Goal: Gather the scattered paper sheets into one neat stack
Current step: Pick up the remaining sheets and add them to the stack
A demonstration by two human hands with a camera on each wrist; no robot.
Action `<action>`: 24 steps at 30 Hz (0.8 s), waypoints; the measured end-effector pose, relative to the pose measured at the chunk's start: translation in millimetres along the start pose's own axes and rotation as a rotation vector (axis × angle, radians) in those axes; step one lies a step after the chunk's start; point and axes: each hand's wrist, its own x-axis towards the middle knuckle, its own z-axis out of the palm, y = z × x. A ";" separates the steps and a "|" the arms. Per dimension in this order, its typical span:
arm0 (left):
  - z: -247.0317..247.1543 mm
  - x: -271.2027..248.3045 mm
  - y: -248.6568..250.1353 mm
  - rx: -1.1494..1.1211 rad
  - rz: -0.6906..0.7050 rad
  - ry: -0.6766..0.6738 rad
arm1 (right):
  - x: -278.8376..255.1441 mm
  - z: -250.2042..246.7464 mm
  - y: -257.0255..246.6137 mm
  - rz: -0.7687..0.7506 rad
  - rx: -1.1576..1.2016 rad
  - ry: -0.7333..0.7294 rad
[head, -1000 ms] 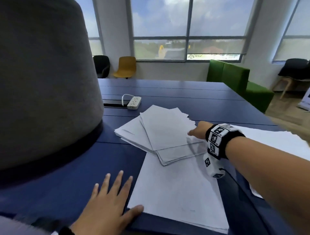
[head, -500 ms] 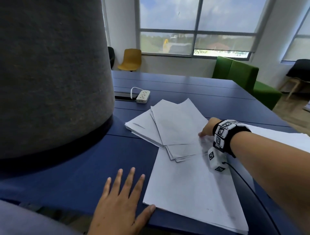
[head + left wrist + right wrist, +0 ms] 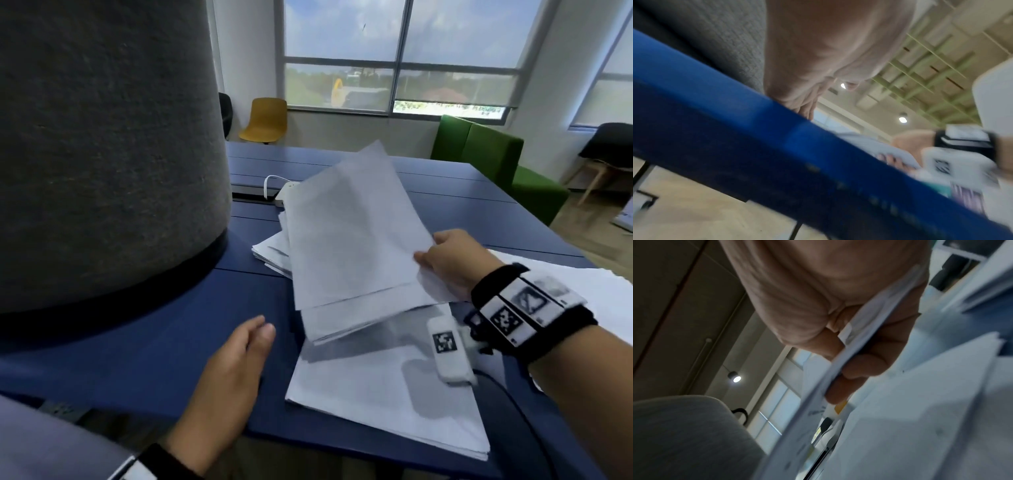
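Head view: right hand (image 3: 452,263) pinching the right edge of a lifted bundle of white paper sheets (image 3: 349,240), thumb on top and fingers beneath, tilted up off the dark blue tabletop (image 3: 144,346), probably so as to carry it over the flat white stack near the table's front edge (image 3: 383,394) directly below. Lifted bundle uneven, lower sheets stepping out past the top one, faint print showing through, far corner raised toward the window. A few more fanned white sheets (image 3: 270,250) lying behind on the table, and another white sheet (image 3: 561,284) past the right wrist, so gathering judged partway done. Left hand (image 3: 229,373) low near the table's front edge beside the flat stack, fingers relaxed and holding nothing, likely ready to steady or square the pile. Large grey felt-covered cylinder (image 3: 102,154) filling the left. Left wrist view: blurred; left palm over the blue table edge, empty, lifted paper and right hand beyond. Right wrist view: fingers (image 3: 865,365) curled under the paper's edge, thumb side above, grip plainly closed on the sheets; more white paper lying below.
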 end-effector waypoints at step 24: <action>-41.8 -20.5 -3.9 -0.424 -0.430 -0.003 | -42.6 42.0 3.6 -0.253 -0.618 -0.191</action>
